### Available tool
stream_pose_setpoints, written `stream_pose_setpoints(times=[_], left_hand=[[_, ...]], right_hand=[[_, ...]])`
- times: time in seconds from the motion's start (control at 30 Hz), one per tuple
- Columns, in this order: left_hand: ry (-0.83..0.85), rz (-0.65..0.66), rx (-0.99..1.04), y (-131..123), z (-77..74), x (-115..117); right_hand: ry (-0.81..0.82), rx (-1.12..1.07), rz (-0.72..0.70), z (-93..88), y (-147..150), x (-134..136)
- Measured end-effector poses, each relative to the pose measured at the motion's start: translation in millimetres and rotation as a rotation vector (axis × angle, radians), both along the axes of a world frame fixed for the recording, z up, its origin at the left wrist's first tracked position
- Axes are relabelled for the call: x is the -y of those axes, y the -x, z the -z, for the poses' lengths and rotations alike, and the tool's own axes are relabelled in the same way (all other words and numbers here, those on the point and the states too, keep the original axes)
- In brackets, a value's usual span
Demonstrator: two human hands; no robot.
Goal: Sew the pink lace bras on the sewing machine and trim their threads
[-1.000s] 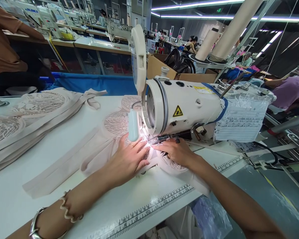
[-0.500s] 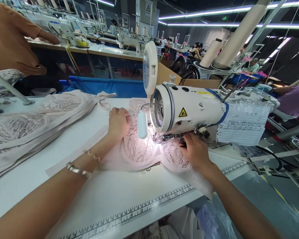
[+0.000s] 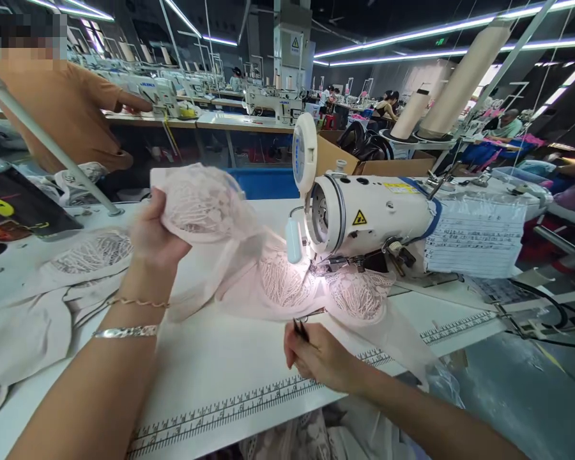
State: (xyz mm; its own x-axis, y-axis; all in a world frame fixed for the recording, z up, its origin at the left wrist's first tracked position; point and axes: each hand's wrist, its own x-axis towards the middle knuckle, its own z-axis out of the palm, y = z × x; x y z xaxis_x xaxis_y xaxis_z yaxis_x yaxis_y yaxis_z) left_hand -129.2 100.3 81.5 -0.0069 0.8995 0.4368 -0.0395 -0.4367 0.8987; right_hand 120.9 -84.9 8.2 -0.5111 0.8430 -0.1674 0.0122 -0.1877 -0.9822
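Note:
My left hand (image 3: 156,233) is closed on the edge of a pale pink lace bra cup (image 3: 201,203), raised above the table left of the sewing machine (image 3: 374,207). Sheer fabric trails from it toward the machine. My right hand (image 3: 321,358) is closed around the dark handles of what look like small thread snips (image 3: 301,329), low in front of the machine. Two more lace cups, a left one (image 3: 285,278) and a right one (image 3: 357,295), lie joined under the lit needle area, which the machine head partly hides.
More lace bra pieces (image 3: 93,252) lie on the left of the white table. A printed ruler (image 3: 249,396) runs along its front edge. A metal pole (image 3: 71,166) and a black packet (image 3: 23,201) stand at the left. Thread cones (image 3: 464,80) rise behind the machine. A co-worker (image 3: 71,121) sits beyond.
My left hand has moved left and up, lifting a lace cup off the table. My right hand has left the fabric by the needle, come forward and closed on the snips. The view has shifted left.

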Motion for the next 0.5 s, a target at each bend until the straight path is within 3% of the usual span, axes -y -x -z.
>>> stream_pose_setpoints(times=[0.13,0.23,0.37,0.5], left_hand=[[-0.043,0.090,0.237,18.3,-4.9,14.4],[-0.038,0.125,0.323,18.7,-7.1,15.0],[0.085,0.176,0.629,12.6,-12.5,15.8],[0.129,0.191,0.778,9.5,-12.6,15.7]], right_hand=[[0.406,-0.396,-0.086,-9.2,42.0,-47.9],[0.552,-0.674,0.079,-24.0,67.5,-78.6],[0.580,-0.959,0.293,-38.4,85.2,-100.5],[0.533,-1.036,0.372,-44.1,87.3,-115.3]])
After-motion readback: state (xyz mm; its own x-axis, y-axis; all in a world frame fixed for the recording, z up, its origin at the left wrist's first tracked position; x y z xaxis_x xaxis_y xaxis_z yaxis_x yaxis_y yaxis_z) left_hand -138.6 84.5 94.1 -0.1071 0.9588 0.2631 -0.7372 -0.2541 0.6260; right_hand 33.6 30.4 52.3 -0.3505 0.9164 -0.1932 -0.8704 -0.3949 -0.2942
